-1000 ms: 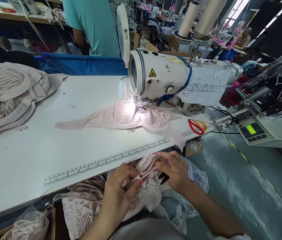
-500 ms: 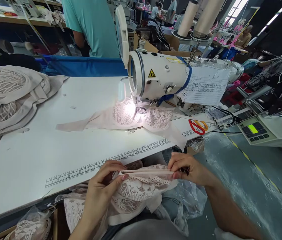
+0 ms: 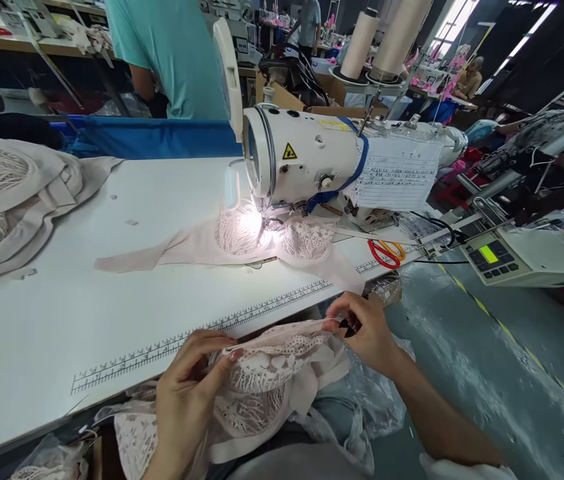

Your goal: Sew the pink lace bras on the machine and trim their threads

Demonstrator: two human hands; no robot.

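A pale pink lace bra [image 3: 262, 370] hangs over my lap below the table edge. My left hand [image 3: 189, 380] pinches its upper edge at the left end, thumb in front. At the other end of that edge, my right hand [image 3: 362, 330] is closed on the fabric between thumb and fingers. Something small and dark shows inside my right palm; its kind is unclear. On the table, a second lace bra [image 3: 307, 240] lies spread under the needle area of a white sewing machine [image 3: 307, 153], lit by its lamp.
Red and orange-handled scissors [image 3: 385, 253] lie right of the machine. A ruler strip [image 3: 202, 340] runs along the front of the white table [image 3: 37, 340]. Stacked bra pieces [image 3: 22, 193] sit at the left. A control box [image 3: 527, 257] stands at right. A person in a teal shirt [image 3: 167, 60] is behind.
My right hand has lifted slightly, so the held edge now slopes up to the right and bows. The whole scene has shifted a little left with the camera.
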